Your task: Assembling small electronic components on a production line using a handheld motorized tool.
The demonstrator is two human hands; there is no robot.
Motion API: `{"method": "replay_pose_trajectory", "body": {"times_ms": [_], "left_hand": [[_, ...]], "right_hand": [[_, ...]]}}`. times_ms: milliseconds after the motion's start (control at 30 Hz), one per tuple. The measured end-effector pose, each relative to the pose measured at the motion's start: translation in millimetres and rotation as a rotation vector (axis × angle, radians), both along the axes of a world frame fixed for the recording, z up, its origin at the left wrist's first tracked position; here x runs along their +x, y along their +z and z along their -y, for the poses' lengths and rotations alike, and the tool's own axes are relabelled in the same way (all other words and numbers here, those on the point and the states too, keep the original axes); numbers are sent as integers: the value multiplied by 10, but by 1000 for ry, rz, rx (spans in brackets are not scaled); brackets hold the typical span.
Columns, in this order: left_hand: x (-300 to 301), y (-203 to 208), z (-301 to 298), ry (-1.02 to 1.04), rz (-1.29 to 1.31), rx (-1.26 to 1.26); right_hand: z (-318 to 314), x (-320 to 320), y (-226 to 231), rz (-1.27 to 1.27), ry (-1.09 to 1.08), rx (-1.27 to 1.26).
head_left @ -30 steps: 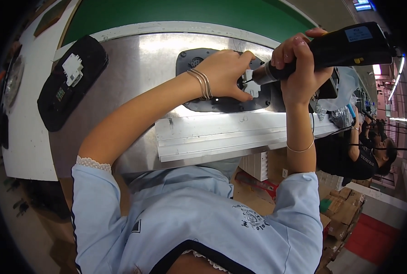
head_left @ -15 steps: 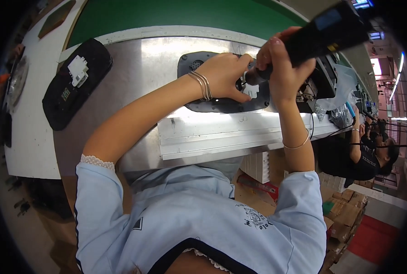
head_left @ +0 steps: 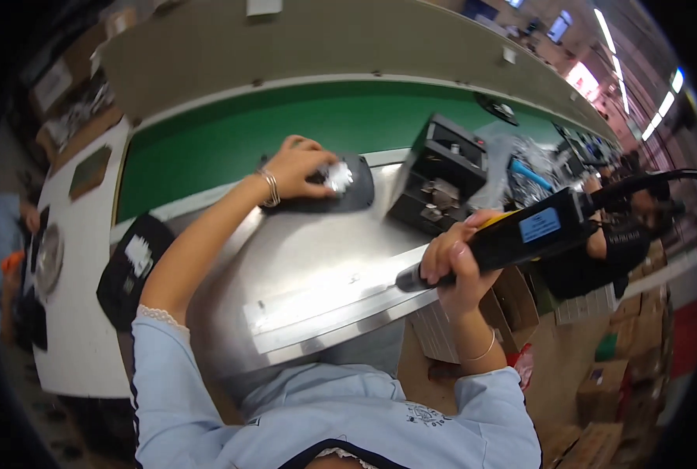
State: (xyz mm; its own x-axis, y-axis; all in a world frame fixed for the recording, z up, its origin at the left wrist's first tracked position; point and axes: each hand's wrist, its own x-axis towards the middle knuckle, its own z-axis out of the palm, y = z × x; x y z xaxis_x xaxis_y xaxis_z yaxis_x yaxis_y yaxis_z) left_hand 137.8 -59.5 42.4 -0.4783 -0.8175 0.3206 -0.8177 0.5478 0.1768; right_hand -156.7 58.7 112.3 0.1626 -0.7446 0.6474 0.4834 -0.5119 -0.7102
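"Head view: what's the biggest thing there?"

"A metal table (head_left: 325, 254), with a green board (head_left: 411, 117) running along its far side."

"And after that?"

"A black machine (head_left: 434, 176) on the right, then a black power screwdriver (head_left: 512, 238), its tip pointing left, well apart from the dark panel (head_left: 360, 191)."

"Where is that panel?"

"Near the green board, at the table's far side, under the left hand (head_left: 293, 172)."

"How are the hands?"

"The right hand (head_left: 462, 270) is wrapped round the screwdriver. The left hand is curved, thumb apart from the fingers; whether it pinches anything, I can't tell."

"And the smallest thing?"

"A white part (head_left: 338, 178), blurred, on the panel, just beside the left thumb and fingertips."
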Motion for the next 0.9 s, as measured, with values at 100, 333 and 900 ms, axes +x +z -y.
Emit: {"method": "replay_pose_trajectory", "body": {"times_ms": [100, 333, 900], "left_hand": [[9, 44, 606, 318, -4, -69], [-323, 231, -77, 144, -92, -73], [1915, -218, -3264, 785, -216, -53]], "right_hand": [[-98, -95, -99, 51, 71, 9], [-83, -466, -80, -149, -245, -43], [62, -258, -153, -66, -157, -43]]}}
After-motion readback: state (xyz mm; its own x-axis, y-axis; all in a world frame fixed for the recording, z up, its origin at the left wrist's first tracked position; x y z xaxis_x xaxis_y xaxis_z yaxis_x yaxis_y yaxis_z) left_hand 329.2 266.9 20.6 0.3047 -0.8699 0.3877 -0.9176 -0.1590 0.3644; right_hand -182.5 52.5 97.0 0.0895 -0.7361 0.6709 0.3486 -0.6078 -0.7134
